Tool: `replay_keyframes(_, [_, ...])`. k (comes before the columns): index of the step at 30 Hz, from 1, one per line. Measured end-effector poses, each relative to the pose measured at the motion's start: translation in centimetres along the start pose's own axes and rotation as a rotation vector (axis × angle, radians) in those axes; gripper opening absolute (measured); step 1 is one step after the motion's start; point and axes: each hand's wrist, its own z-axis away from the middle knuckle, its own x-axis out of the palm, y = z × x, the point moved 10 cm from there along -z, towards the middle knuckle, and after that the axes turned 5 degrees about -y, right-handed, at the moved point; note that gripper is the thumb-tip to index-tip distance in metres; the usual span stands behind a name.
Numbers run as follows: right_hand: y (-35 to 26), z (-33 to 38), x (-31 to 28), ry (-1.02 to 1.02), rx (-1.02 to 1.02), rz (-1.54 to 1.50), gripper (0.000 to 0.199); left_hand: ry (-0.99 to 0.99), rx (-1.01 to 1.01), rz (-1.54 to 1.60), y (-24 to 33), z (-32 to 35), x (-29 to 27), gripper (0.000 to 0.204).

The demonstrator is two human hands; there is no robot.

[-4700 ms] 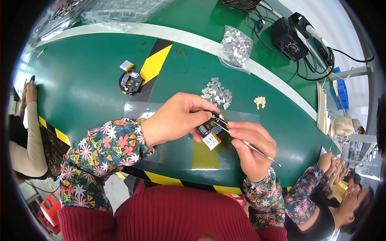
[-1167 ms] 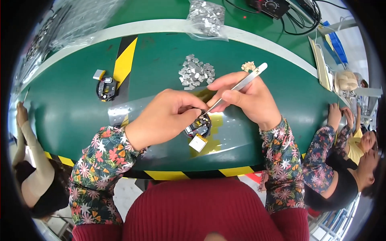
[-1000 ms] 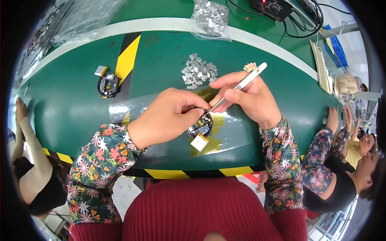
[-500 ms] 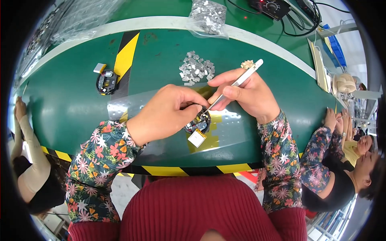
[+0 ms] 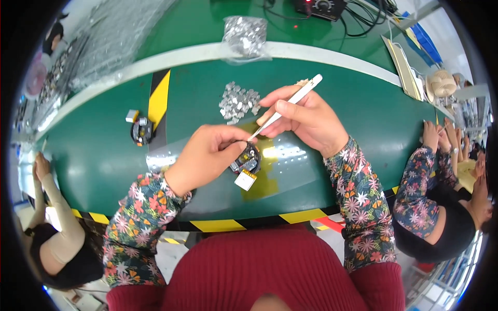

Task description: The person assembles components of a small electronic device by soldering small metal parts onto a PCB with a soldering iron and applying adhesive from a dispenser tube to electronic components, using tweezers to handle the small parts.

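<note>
My left hand (image 5: 207, 155) pinches a small black round electronic module (image 5: 247, 160) with a yellowish square tab (image 5: 245, 179) hanging off it, just above the green table (image 5: 93, 155). My right hand (image 5: 306, 116) holds white tweezers (image 5: 288, 104) like a pen, their tip touching the module's top by my left fingertips. A pile of small silvery metal parts (image 5: 237, 100) lies just beyond both hands.
A second black module (image 5: 141, 130) rests at the left beside a yellow and black floor-tape stripe (image 5: 158, 98). A clear bag of silvery parts (image 5: 244, 35) lies at the back. Other people sit at the left (image 5: 54, 228) and right (image 5: 441, 197). Cables and a black box (image 5: 321, 6) are behind.
Over the earlier frames my right hand lifted from beside the module to above it, bringing the tweezer tip down onto its top. My left hand keeps its hold on the module.
</note>
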Motion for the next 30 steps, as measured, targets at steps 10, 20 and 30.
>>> replay_keyframes(10, [-4.2,3.7,-7.5,0.521,-0.251,0.105,0.042,0.040,0.236,-0.585,6.1,-0.7,1.6,0.019])
replay_keyframes(20, [-3.9,3.9,-10.5,0.680,-0.288,0.111,0.039,0.059,0.435,-0.938,8.4,-6.2,4.5,0.014])
replay_keyframes(30, [-3.7,4.0,-10.8,0.714,-0.314,0.177,0.037,0.034,0.393,-0.933,8.0,-8.3,5.0,0.015])
